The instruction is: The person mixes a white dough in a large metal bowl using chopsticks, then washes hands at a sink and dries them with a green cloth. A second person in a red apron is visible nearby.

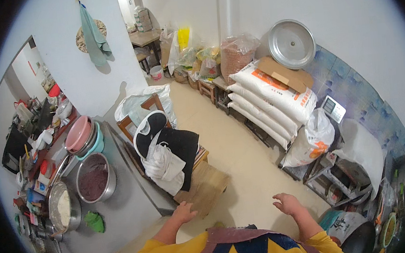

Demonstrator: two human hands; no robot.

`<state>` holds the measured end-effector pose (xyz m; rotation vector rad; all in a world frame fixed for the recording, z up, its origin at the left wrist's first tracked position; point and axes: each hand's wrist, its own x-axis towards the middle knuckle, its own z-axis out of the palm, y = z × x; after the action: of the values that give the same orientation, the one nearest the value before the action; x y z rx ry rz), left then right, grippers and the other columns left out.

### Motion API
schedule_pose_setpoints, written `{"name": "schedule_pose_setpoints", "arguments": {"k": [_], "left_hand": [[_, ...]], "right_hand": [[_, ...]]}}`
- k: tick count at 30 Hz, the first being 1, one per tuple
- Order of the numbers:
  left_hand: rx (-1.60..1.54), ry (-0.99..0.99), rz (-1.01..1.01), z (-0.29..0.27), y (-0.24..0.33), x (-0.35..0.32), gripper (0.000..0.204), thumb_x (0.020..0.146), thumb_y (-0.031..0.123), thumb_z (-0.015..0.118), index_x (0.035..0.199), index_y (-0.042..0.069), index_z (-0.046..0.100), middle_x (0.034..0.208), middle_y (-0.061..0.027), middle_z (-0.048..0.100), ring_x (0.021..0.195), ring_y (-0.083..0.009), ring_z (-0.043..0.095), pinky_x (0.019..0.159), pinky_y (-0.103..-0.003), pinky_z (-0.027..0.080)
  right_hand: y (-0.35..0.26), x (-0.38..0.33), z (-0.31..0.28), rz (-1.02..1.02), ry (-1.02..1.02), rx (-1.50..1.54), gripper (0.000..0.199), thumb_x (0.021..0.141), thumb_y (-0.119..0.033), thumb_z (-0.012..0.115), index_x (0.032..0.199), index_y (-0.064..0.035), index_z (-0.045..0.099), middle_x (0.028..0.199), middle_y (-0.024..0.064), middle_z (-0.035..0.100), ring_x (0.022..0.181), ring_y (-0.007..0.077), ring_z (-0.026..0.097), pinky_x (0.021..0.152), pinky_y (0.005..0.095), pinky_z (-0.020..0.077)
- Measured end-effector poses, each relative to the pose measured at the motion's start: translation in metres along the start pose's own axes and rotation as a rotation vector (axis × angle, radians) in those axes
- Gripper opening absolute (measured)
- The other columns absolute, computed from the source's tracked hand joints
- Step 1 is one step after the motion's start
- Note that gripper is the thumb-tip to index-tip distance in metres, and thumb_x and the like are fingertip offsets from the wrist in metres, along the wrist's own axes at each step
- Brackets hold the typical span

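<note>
Cluttered storeroom floor; left hand (184,212) and right hand (288,204) open, empty; cardboard (206,187) just ahead, possibly a trip risk.

My view is bright and evenly lit from overhead, with soft shadows only. The round metal lid (291,43) at upper right shows a mild sheen, no harsh glare. The fisheye bends the walls toward the rim, and black corners ring the frame. My hands at the lower edge look slightly soft.
</note>
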<state>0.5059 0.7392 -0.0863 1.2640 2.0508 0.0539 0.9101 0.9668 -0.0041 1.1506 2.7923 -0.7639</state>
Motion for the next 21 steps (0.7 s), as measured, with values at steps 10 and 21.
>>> {"name": "schedule_pose_setpoints", "arguments": {"k": [10,21], "left_hand": [[0.039,0.023,0.001,-0.027,0.034,0.079,0.063,0.08,0.047,0.06,0.131,0.011,0.048,0.139,-0.0232,0.037,0.124,-0.04,0.041,0.101,-0.046,0.037],[-0.314,-0.02,-0.257,0.052,0.072,0.12,0.056,0.081,0.047,0.055,0.114,0.002,0.062,0.114,-0.024,0.06,0.108,-0.0393,0.055,0.093,-0.042,0.044]], "right_hand": [[0.078,0.064,-0.03,0.036,-0.109,0.015,0.035,0.081,-0.029,0.061,0.109,-0.0075,0.063,0.103,0.0169,0.064,0.096,0.0333,0.06,0.083,0.041,0.0482],[0.19,0.183,-0.122,-0.102,-0.152,-0.009,0.033,0.08,-0.027,0.062,0.106,-0.0065,0.064,0.106,0.0173,0.063,0.1,0.0334,0.059,0.087,0.041,0.0465]]}}
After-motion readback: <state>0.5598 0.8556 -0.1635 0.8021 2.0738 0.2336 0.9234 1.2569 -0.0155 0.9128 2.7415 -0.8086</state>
